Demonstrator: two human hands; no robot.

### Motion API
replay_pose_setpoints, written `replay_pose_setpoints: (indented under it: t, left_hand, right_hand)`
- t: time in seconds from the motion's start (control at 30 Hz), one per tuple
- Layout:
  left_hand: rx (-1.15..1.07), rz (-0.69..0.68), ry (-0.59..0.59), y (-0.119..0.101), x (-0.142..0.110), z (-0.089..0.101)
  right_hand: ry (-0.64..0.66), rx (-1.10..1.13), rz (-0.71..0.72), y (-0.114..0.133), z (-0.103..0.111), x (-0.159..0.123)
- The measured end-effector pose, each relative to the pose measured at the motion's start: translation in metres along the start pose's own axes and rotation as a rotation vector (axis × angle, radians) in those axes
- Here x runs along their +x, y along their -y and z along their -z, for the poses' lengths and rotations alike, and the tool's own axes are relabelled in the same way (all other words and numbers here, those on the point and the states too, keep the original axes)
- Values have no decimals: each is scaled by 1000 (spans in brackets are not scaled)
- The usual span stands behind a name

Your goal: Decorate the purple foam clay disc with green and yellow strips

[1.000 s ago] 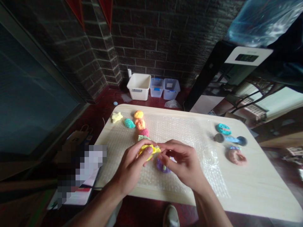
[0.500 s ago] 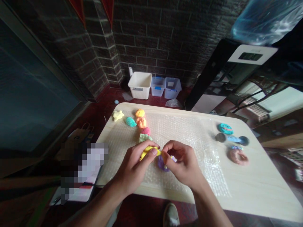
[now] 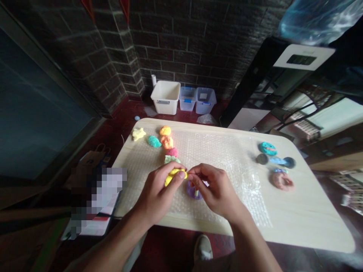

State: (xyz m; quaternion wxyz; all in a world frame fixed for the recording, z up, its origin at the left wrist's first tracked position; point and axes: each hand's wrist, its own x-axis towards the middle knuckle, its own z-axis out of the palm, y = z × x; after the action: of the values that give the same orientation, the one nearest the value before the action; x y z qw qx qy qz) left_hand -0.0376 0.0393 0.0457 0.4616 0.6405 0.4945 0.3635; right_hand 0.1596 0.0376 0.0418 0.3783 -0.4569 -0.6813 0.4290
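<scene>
My left hand [image 3: 163,189] is closed around a lump of soft yellow modelling clay [image 3: 172,176], its thumb pressing on top. Close to the clay's right end, my right hand [image 3: 211,187] has thumb and forefinger pinched together; whatever is between them is hidden. Beneath the right fingers lies a round purple clay piece [image 3: 192,192] with a pale bit on it, partly covered. Just beyond the left hand is a pale green clay piece [image 3: 171,159], then a pink one [image 3: 172,152], an orange one [image 3: 167,142] and a yellow-orange one [image 3: 165,130].
Bubble wrap [image 3: 215,151] covers much of the wooden table [image 3: 317,215]. A teal clay lump [image 3: 154,141] and pale yellow star shape [image 3: 138,134] lie far left. At right are a teal disc [image 3: 268,148], a dumbbell shape [image 3: 276,161] and a pinkish ring [image 3: 279,181]. Bins [image 3: 167,109] stand beyond.
The yellow clay's right end, earlier drawn out to the right fingertips, now looks shorter and rounder. The right fingers are pinched closer together, and the view has shifted slightly.
</scene>
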Motion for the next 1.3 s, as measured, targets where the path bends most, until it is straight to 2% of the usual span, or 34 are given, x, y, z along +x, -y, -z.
replay_pose_setpoints:
  t: [0.2, 0.37, 0.47, 0.53, 0.73, 0.87, 1.0, 1.23, 1.3]
  left_hand:
    - [207, -97, -77, -3, 1, -1]
    - [364, -105, -145, 4, 2, 3]
    - [485, -129, -117, 11, 2, 3]
    - [581, -130, -78, 15, 2, 2]
    - [712, -101, 63, 33, 0, 1]
    - [707, -113, 143, 41, -3, 3]
    - [697, -130, 156, 40, -2, 4]
    - [779, -117, 201, 35, -5, 0]
    - [791, -124, 183, 31, -7, 0]
  right_hand:
    - [-26, 67, -69, -6, -2, 0]
    - [-247, 292, -116, -15, 3, 4]
    - [-405, 467, -120, -19, 8, 8]
    - [-457, 559, -139, -21, 11, 10]
    - [-437, 678, -245, -27, 11, 9]
    - [-368, 689, -191, -27, 9, 8]
    - [-330, 737, -138, -22, 9, 9]
    - [-336, 764, -153, -16, 10, 9]
    - [-337, 758, -160, -16, 10, 9]
